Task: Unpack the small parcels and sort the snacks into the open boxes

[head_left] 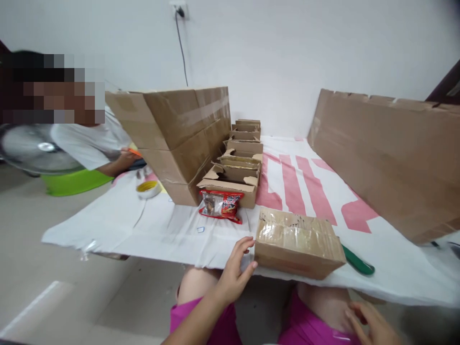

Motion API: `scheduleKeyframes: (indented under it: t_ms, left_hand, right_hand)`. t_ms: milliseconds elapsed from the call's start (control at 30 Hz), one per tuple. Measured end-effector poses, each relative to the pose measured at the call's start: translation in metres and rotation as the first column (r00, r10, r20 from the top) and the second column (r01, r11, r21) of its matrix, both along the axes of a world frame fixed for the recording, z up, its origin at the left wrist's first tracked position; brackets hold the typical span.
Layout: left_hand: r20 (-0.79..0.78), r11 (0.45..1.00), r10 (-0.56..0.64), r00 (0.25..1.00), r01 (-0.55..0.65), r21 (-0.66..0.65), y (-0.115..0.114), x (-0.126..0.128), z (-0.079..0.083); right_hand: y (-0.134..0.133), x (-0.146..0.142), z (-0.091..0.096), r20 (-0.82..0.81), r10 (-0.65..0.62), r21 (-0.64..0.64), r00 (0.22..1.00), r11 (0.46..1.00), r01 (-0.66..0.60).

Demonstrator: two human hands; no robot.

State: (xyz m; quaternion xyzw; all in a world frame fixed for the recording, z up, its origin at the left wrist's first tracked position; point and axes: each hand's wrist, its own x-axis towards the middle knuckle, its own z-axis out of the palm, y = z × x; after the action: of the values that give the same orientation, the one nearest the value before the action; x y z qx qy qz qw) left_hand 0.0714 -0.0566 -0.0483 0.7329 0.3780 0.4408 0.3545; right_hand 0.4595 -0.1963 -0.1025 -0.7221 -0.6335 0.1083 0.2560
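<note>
A taped cardboard box [298, 237] lies at the front edge of the table, its top covered in clear, wrinkled tape. My left hand [235, 268] is at the box's left end, fingers apart, the tips at or very near its side; whether they touch I cannot tell. My right hand [372, 323] is low beside my right knee, below the table edge, its fingers loosely spread and nothing seen in them. Behind the box's right end a green handle-like object [359, 261] sticks out, partly hidden. A red snack packet [222, 206] leans before the row of open boxes.
Open cardboard boxes [230, 175] run back in a row beside stacked closed cartons [187, 129]. A large cardboard sheet or carton [388, 163] stands at right. A tape roll [148, 188] lies at left. Beyond it sits another person [86, 143], holding something orange, near a fan [39, 148].
</note>
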Motion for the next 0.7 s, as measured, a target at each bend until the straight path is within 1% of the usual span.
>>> scheduleKeyframes:
  t_ms: [67,133,167,233,300,333,433,533,633,700]
  left_hand:
    - [-0.01,1.0,-0.009,1.0,0.009,-0.002,0.0,-0.002,0.0]
    - [0.0,1.0,-0.019,1.0,0.019,0.003,-0.001,-0.002,-0.001]
    - [0.009,1.0,-0.025,1.0,0.025,0.009,-0.002,-0.001,-0.001]
    - [0.027,0.999,-0.043,0.999,0.043,0.023,-0.005,0.0,-0.002]
    - [0.035,0.998,-0.062,0.997,0.061,0.027,-0.011,0.001,-0.001]
    - [0.034,0.997,-0.071,0.997,0.071,0.023,-0.014,0.001,0.0]
    - [0.037,0.996,-0.091,0.995,0.091,0.019,-0.023,0.0,0.006]
    - [0.066,0.995,-0.091,0.994,0.088,0.054,-0.027,-0.005,0.013]
    - [0.132,0.998,-0.032,0.991,0.024,0.062,-0.026,-0.012,0.014]
    - [0.191,0.998,0.057,0.98,-0.061,0.011,-0.023,-0.019,0.012]
  right_hand:
    - [0.008,-0.008,0.02,-0.058,-0.053,0.085,0.997,0.995,0.058]
    - [0.018,-0.023,0.038,-0.124,-0.085,0.125,0.989,0.987,0.101]
    - [0.023,-0.032,0.044,-0.167,-0.097,0.119,0.981,0.986,0.117]
    - [0.034,-0.05,0.051,-0.256,-0.114,0.078,0.96,0.987,0.138]
    - [0.045,-0.063,0.05,-0.32,-0.111,0.043,0.941,0.99,0.132]
    - [0.049,-0.066,0.048,-0.349,-0.1,0.045,0.932,0.991,0.124]
    - [0.061,-0.069,0.042,-0.449,-0.042,0.093,0.892,0.991,0.093]
    - [0.068,-0.068,0.036,-0.515,0.019,0.151,0.857,0.986,0.069]
    - [0.069,-0.074,0.036,-0.481,0.034,0.173,0.876,0.983,0.057]
    - [0.068,-0.086,0.042,-0.391,0.021,0.21,0.92,0.975,0.067]
